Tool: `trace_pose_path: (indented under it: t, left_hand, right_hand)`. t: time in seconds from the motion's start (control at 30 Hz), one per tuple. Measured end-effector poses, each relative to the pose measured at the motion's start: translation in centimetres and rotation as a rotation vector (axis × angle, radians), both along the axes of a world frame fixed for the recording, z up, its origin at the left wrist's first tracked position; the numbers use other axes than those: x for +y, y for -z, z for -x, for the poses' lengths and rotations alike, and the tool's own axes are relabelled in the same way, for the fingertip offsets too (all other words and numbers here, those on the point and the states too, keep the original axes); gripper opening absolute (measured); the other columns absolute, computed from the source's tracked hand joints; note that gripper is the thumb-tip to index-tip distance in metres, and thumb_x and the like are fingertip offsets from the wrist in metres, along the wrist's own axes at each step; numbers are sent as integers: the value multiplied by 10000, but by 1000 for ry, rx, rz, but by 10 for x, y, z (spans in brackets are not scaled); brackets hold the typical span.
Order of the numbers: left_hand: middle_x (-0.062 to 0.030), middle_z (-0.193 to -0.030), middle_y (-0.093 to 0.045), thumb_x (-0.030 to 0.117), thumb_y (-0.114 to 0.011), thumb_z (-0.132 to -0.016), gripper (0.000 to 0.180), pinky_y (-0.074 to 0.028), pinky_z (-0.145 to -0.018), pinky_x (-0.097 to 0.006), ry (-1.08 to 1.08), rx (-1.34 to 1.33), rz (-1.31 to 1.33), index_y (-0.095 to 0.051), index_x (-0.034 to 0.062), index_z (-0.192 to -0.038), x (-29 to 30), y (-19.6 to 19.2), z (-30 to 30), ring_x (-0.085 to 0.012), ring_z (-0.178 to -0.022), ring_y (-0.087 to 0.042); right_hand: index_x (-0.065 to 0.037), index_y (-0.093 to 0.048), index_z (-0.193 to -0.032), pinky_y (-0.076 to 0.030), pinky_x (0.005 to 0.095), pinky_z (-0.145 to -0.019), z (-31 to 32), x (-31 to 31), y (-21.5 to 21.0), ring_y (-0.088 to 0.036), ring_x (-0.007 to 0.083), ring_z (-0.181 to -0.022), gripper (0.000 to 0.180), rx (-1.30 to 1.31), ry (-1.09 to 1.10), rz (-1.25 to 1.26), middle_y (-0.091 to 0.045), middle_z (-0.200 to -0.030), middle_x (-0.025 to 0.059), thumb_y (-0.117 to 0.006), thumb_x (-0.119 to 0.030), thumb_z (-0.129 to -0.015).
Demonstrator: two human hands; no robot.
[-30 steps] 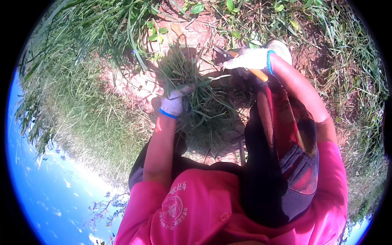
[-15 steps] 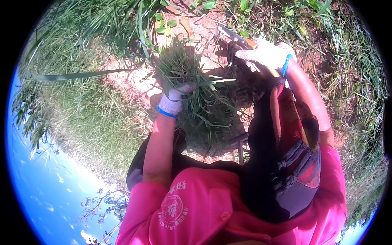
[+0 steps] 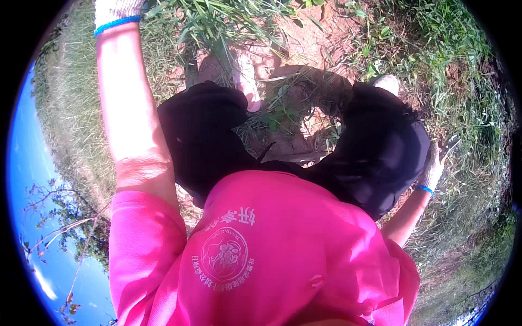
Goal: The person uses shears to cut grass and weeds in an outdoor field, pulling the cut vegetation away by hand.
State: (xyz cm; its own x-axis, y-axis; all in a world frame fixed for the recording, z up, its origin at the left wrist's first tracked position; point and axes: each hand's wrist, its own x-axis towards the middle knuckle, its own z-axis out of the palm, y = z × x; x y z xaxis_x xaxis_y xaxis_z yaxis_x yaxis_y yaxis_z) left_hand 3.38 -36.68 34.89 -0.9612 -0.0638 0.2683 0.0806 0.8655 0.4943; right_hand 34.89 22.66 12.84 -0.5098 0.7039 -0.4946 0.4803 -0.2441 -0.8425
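Observation:
My left hand (image 3: 117, 7), in a white knit glove with a blue cuff, reaches out at the upper left beside tall green grass (image 3: 217, 22). Its fingers are cut off by the picture's edge, so its hold is hidden. Outside my right knee is my gloved right hand (image 3: 433, 169), low over the grass. It is closed on pruning shears (image 3: 451, 145), whose greyish blades point away from me; the handles are mostly covered. Loose cut grass (image 3: 277, 111) lies on the ground between my feet.
My dark-trousered knees (image 3: 204, 122) are bent wide apart. A light shoe (image 3: 247, 81) stands at left, and another shoe (image 3: 387, 83) shows past my right knee. Reddish bare soil (image 3: 312, 35) lies ahead, with weeds (image 3: 457, 43) at right and a thin-branched shrub (image 3: 70, 217) at left.
My left hand has swung from the middle to the far upper left; the grass bunch it held is no longer seen in it. My right hand has drawn back beside my right knee with the shears.

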Motion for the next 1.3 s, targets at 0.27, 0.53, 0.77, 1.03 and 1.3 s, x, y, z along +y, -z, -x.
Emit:
trace_pose_path:
  t: [0.27, 0.53, 0.77, 1.03, 1.3]
  left_hand:
    - [-168, -1075, -666, 315, -693, -821, 544, -484, -921, -379, -606, 295, 278, -571, -68, -1187, -166, -117, -110, -283, -1002, -635]
    - [-183, -1039, -697, 379, -708, -805, 537, -485, -886, -379, -965, 78, 204, -637, -50, -1119, -266, -74, -320, -296, -977, -655]
    - [-185, -1037, -699, 363, -677, -799, 457, -487, -855, -410, -1276, 25, 487, -669, 25, -1106, -340, -161, -529, -344, -977, -658]
    - [-223, -936, -685, 360, -679, -770, 450, -491, -815, -426, -1084, -607, 211, -644, -14, -1018, -280, -104, -535, -380, -898, -654]
    - [-246, -1377, -489, 487, -757, -702, 1019, -405, -1029, -358, -573, -739, -414, -304, -22, -1461, -216, 153, -400, -333, -1209, -530]
  right_hand:
    - [23, -602, -984, -510, 297, -517, -121, 20, -20, -630, 193, -659, 410, -153, -3, 152, -659, -828, 115, -711, -355, -868]
    - [-5, -628, -789, -348, 303, -340, -124, -15, -56, -453, 179, -335, 491, -356, -115, -31, -632, -582, 107, -517, -453, -957]
    - [2, -621, -800, -309, 286, -306, -96, 1, -69, -452, 175, -328, 468, -385, -264, -24, -622, -563, 118, -535, -433, -949]
    - [12, -615, -791, -313, 295, -297, -104, -7, -85, -460, 188, -327, 461, -370, -269, -77, -614, -560, 128, -551, -420, -938]
    - [23, -609, -783, -318, 304, -287, -117, -22, -93, -469, 202, -325, 455, -398, -241, -104, -605, -557, 139, -567, -407, -927]
